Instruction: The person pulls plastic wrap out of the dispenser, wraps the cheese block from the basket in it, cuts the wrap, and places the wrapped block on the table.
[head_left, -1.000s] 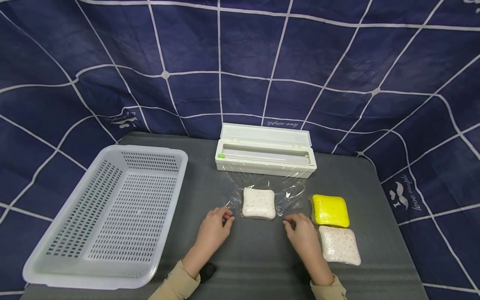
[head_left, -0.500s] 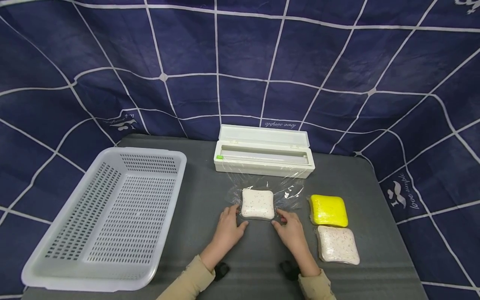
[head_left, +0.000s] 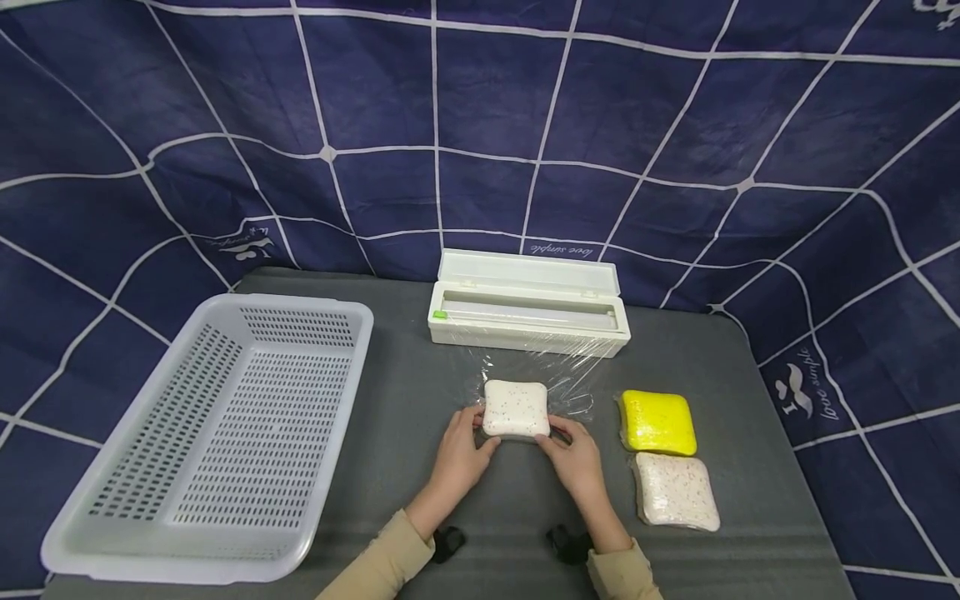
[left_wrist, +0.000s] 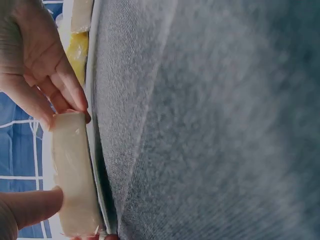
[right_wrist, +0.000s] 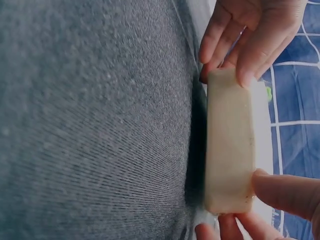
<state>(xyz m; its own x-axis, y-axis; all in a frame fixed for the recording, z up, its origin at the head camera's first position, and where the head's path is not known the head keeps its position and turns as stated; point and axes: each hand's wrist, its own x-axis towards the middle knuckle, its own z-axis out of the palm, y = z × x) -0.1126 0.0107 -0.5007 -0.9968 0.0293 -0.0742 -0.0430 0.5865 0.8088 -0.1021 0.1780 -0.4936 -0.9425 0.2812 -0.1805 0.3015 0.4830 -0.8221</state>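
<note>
A square white bar with dark specks (head_left: 515,408), soap-like in shape, lies on clear plastic film (head_left: 573,379). The film runs from the white wrap dispenser (head_left: 528,337) behind it. My left hand (head_left: 459,454) holds the bar's left side, its thumb at the near edge and its fingers along the side. On the right side my right hand (head_left: 576,457) grips it the same way. In the left wrist view the bar (left_wrist: 75,170) stands between both hands, thumbs on one face and fingertips underneath. The right wrist view shows the bar's plain near side (right_wrist: 230,145).
To the right lie a film-wrapped yellow bar (head_left: 658,422) and a wrapped pale speckled bar (head_left: 677,490). A white perforated basket (head_left: 358,375) stands on the left of the grey table (head_left: 510,533). The dispenser's lid (head_left: 528,271) is up, against a dark blue checked cloth (head_left: 487,108).
Both hands have moved inward from beside the film and taken hold of the bar at its left and right sides. The film has shifted a little around it.
</note>
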